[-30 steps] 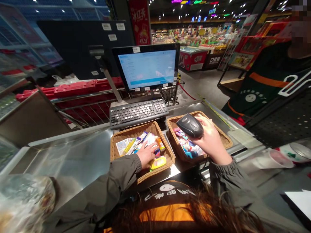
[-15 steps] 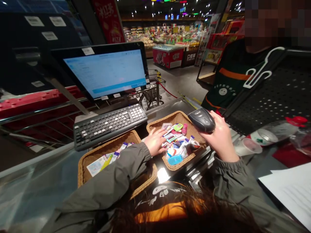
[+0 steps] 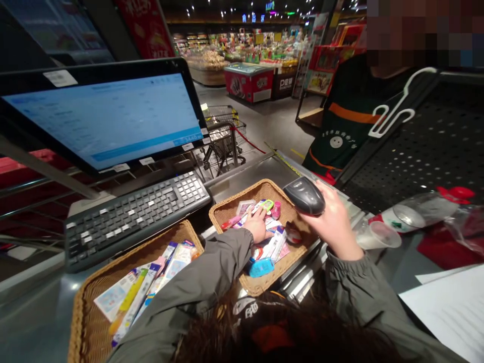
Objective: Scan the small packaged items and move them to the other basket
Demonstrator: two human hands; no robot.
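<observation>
Two hands over one wicker basket [image 3: 260, 187] on the table [image 3: 34, 322], right hand [image 3: 335, 224] at its far rim, fingers clamped round a black scanner [image 3: 304, 195], left hand [image 3: 259, 227] inside the basket, fingers spread flat on small packets [image 3: 274, 244], keyboard [image 3: 132, 217] just behind.

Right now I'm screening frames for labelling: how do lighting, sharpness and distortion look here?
Head view: dim store, the monitor is the brightest patch, its text washed out; the wide-angle lens stretches the near wicker basket at the lower left; the barcode scanner in the right hand looks fairly sharp; hair at the bottom edge is blurred.
</observation>
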